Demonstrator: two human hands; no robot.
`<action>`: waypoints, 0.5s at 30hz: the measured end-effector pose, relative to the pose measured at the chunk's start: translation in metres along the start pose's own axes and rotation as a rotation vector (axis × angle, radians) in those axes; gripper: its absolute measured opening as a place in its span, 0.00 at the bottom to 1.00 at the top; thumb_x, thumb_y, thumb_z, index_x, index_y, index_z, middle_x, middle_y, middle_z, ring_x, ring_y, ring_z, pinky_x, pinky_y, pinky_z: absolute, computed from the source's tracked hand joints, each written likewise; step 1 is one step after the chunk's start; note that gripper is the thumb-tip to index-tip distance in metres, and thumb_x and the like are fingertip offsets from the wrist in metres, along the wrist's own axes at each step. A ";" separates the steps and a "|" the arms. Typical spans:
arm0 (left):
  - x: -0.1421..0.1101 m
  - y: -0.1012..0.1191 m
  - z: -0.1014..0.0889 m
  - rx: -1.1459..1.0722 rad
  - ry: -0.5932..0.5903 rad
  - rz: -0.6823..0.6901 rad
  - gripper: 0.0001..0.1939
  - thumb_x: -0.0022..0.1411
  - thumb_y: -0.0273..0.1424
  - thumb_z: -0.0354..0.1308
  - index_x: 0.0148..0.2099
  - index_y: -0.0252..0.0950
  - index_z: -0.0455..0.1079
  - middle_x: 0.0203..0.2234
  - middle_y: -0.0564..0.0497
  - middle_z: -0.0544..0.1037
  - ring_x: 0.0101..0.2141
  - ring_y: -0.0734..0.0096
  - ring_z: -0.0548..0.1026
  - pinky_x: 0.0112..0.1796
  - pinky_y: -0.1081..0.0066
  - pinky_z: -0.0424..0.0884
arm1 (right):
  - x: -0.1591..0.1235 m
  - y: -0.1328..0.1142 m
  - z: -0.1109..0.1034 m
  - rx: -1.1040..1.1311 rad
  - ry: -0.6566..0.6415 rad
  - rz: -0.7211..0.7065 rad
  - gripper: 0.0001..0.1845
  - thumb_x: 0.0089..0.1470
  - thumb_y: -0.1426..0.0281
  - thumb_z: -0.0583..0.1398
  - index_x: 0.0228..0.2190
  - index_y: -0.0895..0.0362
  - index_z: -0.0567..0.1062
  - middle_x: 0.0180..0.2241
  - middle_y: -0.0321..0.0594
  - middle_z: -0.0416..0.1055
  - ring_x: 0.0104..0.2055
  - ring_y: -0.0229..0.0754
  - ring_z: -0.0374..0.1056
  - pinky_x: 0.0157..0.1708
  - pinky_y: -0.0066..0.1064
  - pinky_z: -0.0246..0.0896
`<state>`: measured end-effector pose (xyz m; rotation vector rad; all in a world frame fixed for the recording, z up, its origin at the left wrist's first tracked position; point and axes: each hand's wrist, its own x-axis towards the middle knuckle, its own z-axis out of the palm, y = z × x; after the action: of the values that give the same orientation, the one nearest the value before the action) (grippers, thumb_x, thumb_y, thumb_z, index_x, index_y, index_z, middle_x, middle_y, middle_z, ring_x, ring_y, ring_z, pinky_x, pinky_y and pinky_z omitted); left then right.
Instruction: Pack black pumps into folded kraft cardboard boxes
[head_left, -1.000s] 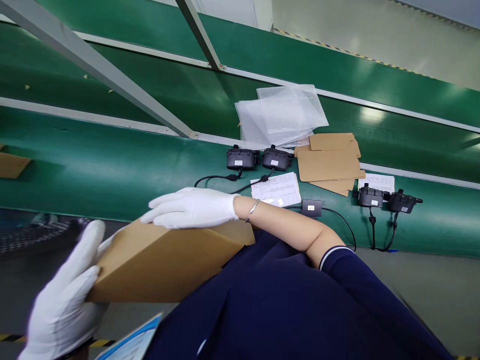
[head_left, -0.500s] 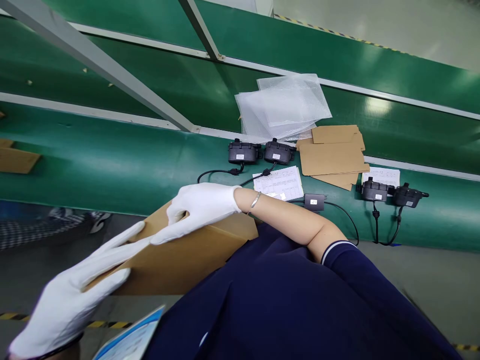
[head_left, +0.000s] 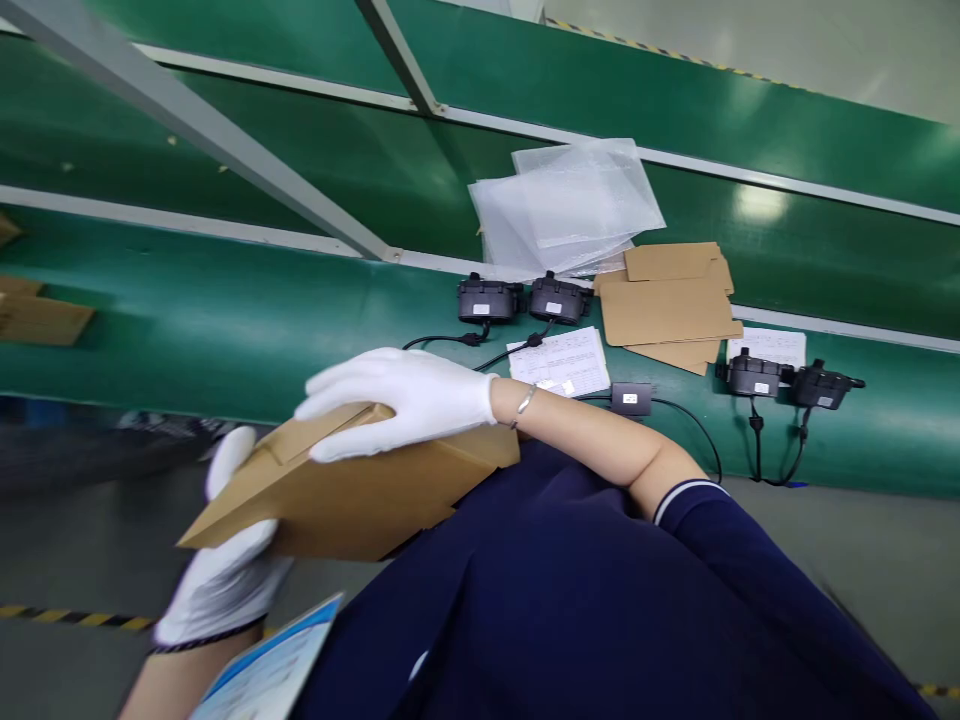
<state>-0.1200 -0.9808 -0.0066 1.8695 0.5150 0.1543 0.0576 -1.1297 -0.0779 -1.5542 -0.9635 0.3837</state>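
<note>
A brown cardboard box point(head_left: 352, 510) is tilted against my body at the near side of the bench. My left hand point(head_left: 232, 560), in a white glove, grips its left end from below, with the thumb on the near side and fingers showing beyond the far side. Across the top lies my right hand point(head_left: 397, 400), also gloved in white. Its fingers are stretched out over the top flaps and its thumb rests along the upper near edge. The box's underside and part of the left palm are hidden.
On the green bench point(head_left: 300, 320) are black round-bodied devices with cables point(head_left: 487, 300), more such devices point(head_left: 754, 375), a small black cabled module point(head_left: 631, 398), printed sheets point(head_left: 562, 362) and flat cardboard pieces point(head_left: 667, 310). Clear bubble bags point(head_left: 570, 205) lie behind. A metal post point(head_left: 225, 130) slants across the left.
My left hand has moved right and closed around the box's left end. My right hand has gone from curled fingers to stretched-out ones over the top. The box's left end has tilted.
</note>
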 end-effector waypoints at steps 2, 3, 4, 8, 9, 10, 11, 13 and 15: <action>0.016 -0.035 0.001 -0.251 0.066 -0.077 0.47 0.37 0.48 0.74 0.62 0.46 0.68 0.64 0.49 0.67 0.66 0.40 0.59 0.68 0.46 0.50 | -0.012 0.000 0.012 -0.010 0.068 -0.088 0.27 0.55 0.52 0.60 0.54 0.47 0.76 0.57 0.30 0.72 0.66 0.45 0.60 0.66 0.31 0.52; 0.027 -0.052 -0.004 -0.323 0.116 -0.075 0.49 0.33 0.44 0.75 0.61 0.43 0.68 0.62 0.48 0.70 0.65 0.40 0.60 0.67 0.48 0.53 | -0.018 0.001 0.020 -0.006 0.119 -0.049 0.28 0.60 0.54 0.56 0.59 0.49 0.70 0.60 0.33 0.69 0.69 0.44 0.55 0.69 0.35 0.48; 0.036 -0.065 -0.014 -0.380 0.207 -0.037 0.46 0.35 0.43 0.74 0.59 0.40 0.69 0.59 0.47 0.72 0.64 0.43 0.62 0.66 0.50 0.56 | -0.025 0.004 0.027 0.008 0.158 0.039 0.28 0.64 0.55 0.54 0.62 0.49 0.67 0.62 0.35 0.66 0.71 0.44 0.51 0.71 0.37 0.45; 0.051 -0.071 -0.062 -0.406 0.435 0.191 0.29 0.56 0.46 0.61 0.57 0.38 0.68 0.59 0.52 0.73 0.65 0.57 0.62 0.63 0.60 0.63 | -0.044 0.025 0.053 0.095 0.179 0.394 0.37 0.63 0.54 0.57 0.67 0.54 0.56 0.70 0.43 0.50 0.74 0.46 0.40 0.73 0.42 0.36; 0.050 -0.065 -0.069 -0.380 0.448 0.226 0.28 0.59 0.48 0.58 0.57 0.38 0.68 0.59 0.53 0.72 0.65 0.59 0.62 0.62 0.61 0.64 | -0.046 0.031 0.058 0.148 0.171 0.464 0.42 0.61 0.53 0.58 0.69 0.55 0.53 0.71 0.46 0.47 0.74 0.48 0.40 0.73 0.44 0.37; 0.047 -0.059 -0.072 -0.360 0.456 0.246 0.28 0.60 0.50 0.56 0.57 0.39 0.67 0.60 0.54 0.72 0.65 0.60 0.62 0.62 0.61 0.65 | -0.048 0.035 0.062 0.225 0.157 0.514 0.45 0.60 0.53 0.60 0.70 0.54 0.49 0.71 0.47 0.46 0.74 0.49 0.43 0.72 0.46 0.41; 0.043 -0.055 -0.074 -0.354 0.461 0.254 0.29 0.61 0.51 0.55 0.57 0.40 0.66 0.61 0.54 0.71 0.65 0.60 0.62 0.62 0.62 0.65 | -0.048 0.039 0.065 0.320 0.138 0.537 0.47 0.60 0.53 0.60 0.70 0.53 0.46 0.71 0.48 0.48 0.72 0.49 0.48 0.70 0.47 0.46; 0.037 -0.051 -0.070 -0.379 0.467 0.251 0.29 0.61 0.53 0.54 0.56 0.40 0.66 0.61 0.54 0.72 0.66 0.61 0.62 0.62 0.64 0.64 | -0.048 0.043 0.070 0.516 0.099 0.515 0.42 0.60 0.54 0.59 0.69 0.52 0.50 0.67 0.46 0.58 0.67 0.47 0.59 0.65 0.44 0.58; 0.033 -0.054 -0.065 -0.388 0.455 0.230 0.28 0.62 0.53 0.52 0.56 0.40 0.67 0.60 0.54 0.72 0.66 0.62 0.61 0.64 0.64 0.62 | -0.048 0.043 0.073 0.623 0.094 0.491 0.32 0.61 0.56 0.59 0.63 0.54 0.63 0.61 0.43 0.68 0.62 0.46 0.66 0.61 0.40 0.64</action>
<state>-0.1283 -0.8960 -0.0374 1.5039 0.5301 0.7905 -0.0083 -1.1153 -0.1483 -1.1949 -0.3189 0.8570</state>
